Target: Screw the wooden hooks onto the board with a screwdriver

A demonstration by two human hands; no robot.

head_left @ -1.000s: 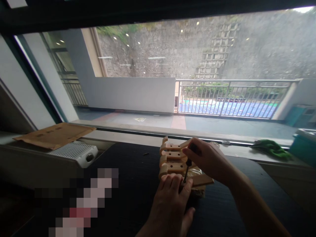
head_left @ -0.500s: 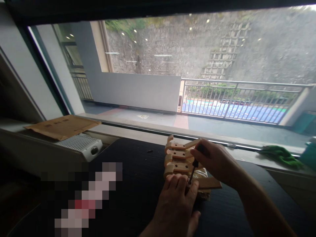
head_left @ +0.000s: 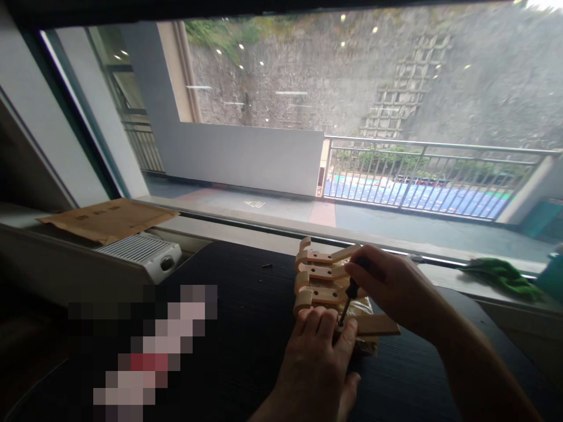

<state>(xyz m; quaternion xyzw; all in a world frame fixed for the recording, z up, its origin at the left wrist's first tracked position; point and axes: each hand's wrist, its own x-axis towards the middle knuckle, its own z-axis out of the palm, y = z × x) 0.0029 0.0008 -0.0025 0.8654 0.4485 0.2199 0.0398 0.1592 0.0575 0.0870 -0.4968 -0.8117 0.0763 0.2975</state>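
Observation:
My right hand (head_left: 387, 281) is closed around the dark handle of a screwdriver (head_left: 352, 289). The tool leans, its shaft running down to the nearest wooden piece, beside my left fingers. My left hand (head_left: 314, 351) presses and grips that wooden hook piece (head_left: 378, 324), hiding much of it; its flat end sticks out to the right. Beyond it, several pale wooden hook pieces (head_left: 317, 271) lie in a row, each with a curled left end and dark holes. A crinkled clear plastic-wrapped bundle (head_left: 367, 347) shows beneath them. The screwdriver's tip is hard to make out.
All this rests on a black table (head_left: 246, 316). A small dark bit (head_left: 267, 265) lies toward its far edge. Left of it, a brown envelope (head_left: 109, 218) covers part of a white heater (head_left: 147, 253). A green cloth (head_left: 501, 280) is on the sill, below a large window.
The view has shifted slightly. Both hands keep nearly the same place on the wooden piece and screwdriver; no grip has visibly changed.

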